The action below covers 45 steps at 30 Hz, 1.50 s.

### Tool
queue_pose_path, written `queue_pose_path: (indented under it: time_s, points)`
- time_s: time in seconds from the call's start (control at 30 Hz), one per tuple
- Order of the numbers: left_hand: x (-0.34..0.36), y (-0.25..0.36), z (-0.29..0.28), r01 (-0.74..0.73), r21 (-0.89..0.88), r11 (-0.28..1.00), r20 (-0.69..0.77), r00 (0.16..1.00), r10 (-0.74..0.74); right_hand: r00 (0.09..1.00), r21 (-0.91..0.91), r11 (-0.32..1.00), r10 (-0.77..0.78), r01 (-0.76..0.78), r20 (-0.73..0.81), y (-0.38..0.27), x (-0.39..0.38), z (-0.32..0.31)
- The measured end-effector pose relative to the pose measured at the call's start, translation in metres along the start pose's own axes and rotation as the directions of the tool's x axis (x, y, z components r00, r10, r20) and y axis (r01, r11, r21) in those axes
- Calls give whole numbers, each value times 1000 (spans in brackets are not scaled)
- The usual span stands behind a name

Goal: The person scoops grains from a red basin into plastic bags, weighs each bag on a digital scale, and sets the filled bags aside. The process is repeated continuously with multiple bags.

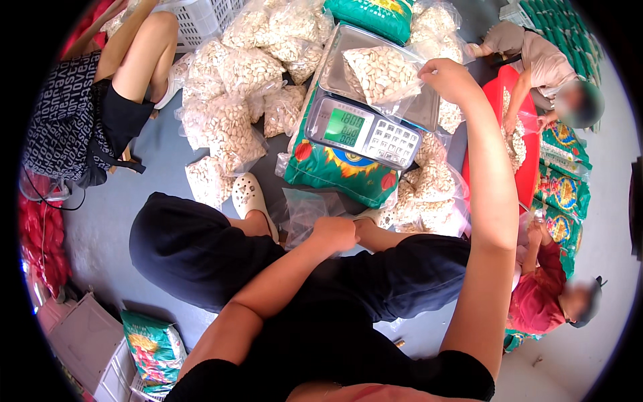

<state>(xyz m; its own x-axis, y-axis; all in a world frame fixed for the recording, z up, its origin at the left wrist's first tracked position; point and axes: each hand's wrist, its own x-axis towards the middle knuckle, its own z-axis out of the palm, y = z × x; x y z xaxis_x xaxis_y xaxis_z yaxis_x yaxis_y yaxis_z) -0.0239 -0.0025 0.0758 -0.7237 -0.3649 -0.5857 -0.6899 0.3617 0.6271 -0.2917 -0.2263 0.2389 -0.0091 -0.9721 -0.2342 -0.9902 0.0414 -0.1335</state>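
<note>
My right hand point(450, 80) pinches the gathered top of a clear plastic bag of pale, flat seeds point(382, 72). The filled bag lies tilted on the metal pan of a digital scale point(364, 130), which has a lit green display and a keypad. Beneath the scale is a full green printed sack point(348, 175). Low in front of my body, my left hand point(335, 234) is closed on empty clear plastic bags point(305, 209), which spread out between my feet. Its fingertips are mostly hidden.
Filled seed bags point(231, 127) are heaped left of the scale, and more bags point(429, 187) lie to its right. A co-worker point(546, 63) reaches into a red tub point(492, 127) of seeds; another in red point(539, 295) sits nearer. A third person point(87, 114) sits at left.
</note>
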Motion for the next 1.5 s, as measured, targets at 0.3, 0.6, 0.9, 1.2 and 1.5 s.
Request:
queue_pose_path:
  time_s: [0.3,0.6,0.9,1.2,1.5]
  points:
    - [3,4,-10,65,2,998,100,993,-65,949,518,829,301,-213,-92,7,-23,-28]
    - [5,3,-3,46,12,999,91,995,-47,933,187,914,348,-359,90,-21,17,43]
    - [-11,-10,-10,68,-70,995,18,998,-67,980,676,725,199,-132,-22,-54,16,45]
    - [-24,-37,-15,87,-189,978,2,996,-88,962,952,160,-41,-261,271,-196,30,31]
    - [-19,-42,-11,46,-263,964,-43,997,-60,972,601,791,-212,110,101,-255,105,50]
